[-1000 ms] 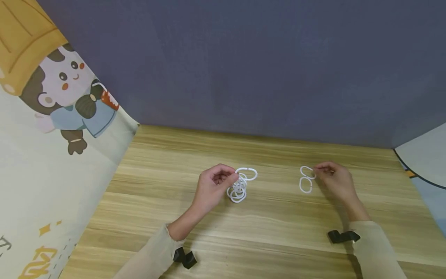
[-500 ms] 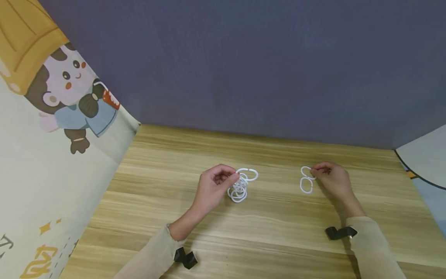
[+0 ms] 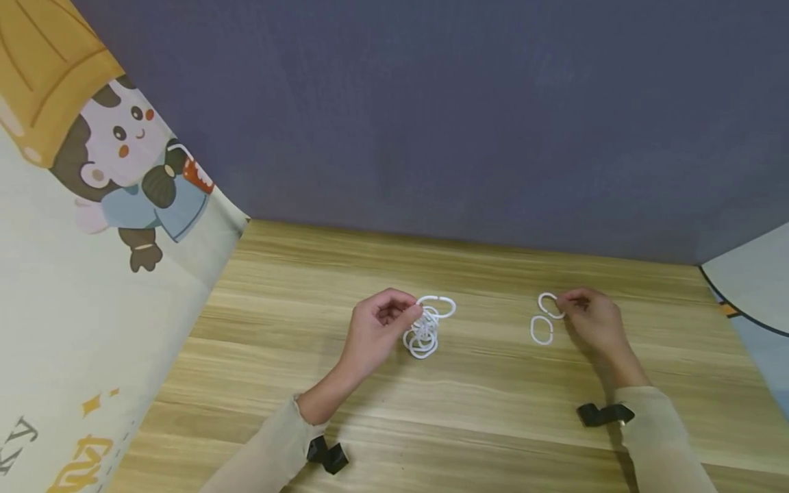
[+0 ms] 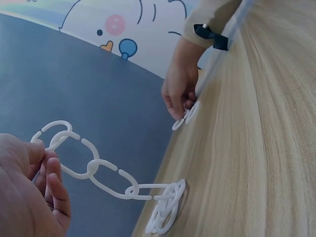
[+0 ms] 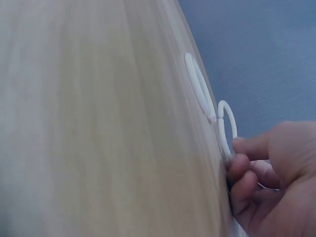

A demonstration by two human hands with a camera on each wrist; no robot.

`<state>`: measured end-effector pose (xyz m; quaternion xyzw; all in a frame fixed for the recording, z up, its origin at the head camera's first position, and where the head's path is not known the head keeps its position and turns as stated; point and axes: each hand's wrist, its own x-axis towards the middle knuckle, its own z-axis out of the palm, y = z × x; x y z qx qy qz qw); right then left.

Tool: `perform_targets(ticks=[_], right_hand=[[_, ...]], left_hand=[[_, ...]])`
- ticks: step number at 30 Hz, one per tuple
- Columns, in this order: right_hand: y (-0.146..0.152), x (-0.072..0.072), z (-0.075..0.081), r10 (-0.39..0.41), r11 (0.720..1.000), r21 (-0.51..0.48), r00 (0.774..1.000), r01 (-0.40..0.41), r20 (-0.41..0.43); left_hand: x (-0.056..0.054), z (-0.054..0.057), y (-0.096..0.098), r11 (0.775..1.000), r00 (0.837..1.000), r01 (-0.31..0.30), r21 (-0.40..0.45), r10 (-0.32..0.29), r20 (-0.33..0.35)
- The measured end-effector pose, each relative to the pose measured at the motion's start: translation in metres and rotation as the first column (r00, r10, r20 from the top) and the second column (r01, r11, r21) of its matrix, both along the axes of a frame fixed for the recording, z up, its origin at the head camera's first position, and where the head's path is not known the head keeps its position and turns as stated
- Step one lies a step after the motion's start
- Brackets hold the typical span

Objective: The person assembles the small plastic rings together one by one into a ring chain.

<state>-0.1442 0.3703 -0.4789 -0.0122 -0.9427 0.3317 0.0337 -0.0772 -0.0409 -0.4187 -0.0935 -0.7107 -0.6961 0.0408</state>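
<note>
My left hand (image 3: 372, 330) pinches the end link of a white plastic chain (image 4: 170, 203) between thumb and fingertips. Several open-gapped oval links hang from it in the left wrist view, running down to a tangled heap on the wooden table. To the right, my right hand (image 3: 594, 320) pinches a loose white link (image 5: 221, 134) at its edge, thumb against fingers. Another loose link (image 5: 199, 96) lies flat on the table, just left of the held one in the head view, with a narrow gap between them.
The wood-grain table (image 3: 481, 411) ends at a dark blue-grey backdrop (image 3: 456, 123) behind the hands. A printed cartoon wall (image 3: 203, 267) stands along the left side, and another printed panel (image 3: 758, 267) at the right. Black wrist mounts (image 3: 328, 456) sit at both sleeves.
My right hand has shifted the pinched link slightly right, away from the link on the table; the two overlapped before and now stand apart. The left hand and chain have hardly moved.
</note>
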Motion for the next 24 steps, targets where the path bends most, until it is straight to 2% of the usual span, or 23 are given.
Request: perform_targets(ticks=[4,7,14,17,19,22,24], right_hand=[[-0.002,0.011,-0.002,-0.020,0.995,-0.095,0.999,0.025,0.047],[-0.006,0.019,-0.003,-0.038,0.981,-0.186,0.997,0.050,0.070],[-0.014,0.037,-0.004,-0.107,0.929,-0.347,0.990,0.132,0.089],[-0.018,0.044,-0.002,-0.121,0.895,-0.422,0.989,0.146,0.084],[-0.021,0.048,0.001,-0.118,0.852,-0.503,0.989,0.147,0.090],[-0.029,0.055,0.006,-0.087,0.756,-0.641,0.992,0.128,0.096],[-0.036,0.061,0.010,-0.065,0.683,-0.721,0.993,0.117,0.100]], left_hand=[[0.003,-0.001,-0.004,1.000,1.000,0.014,-0.007,-0.014,0.004],[0.006,-0.002,-0.007,1.000,1.000,0.021,-0.014,-0.021,0.007],[0.012,-0.003,-0.013,0.999,0.999,0.036,-0.022,-0.036,0.017],[0.014,-0.004,-0.015,0.999,0.999,0.041,-0.027,-0.040,0.023],[0.015,-0.006,-0.017,0.998,0.999,0.046,-0.031,-0.045,0.021],[0.018,-0.007,-0.020,0.998,0.998,0.058,-0.036,-0.057,0.014],[0.019,-0.008,-0.022,0.997,0.998,0.068,-0.038,-0.067,0.008]])
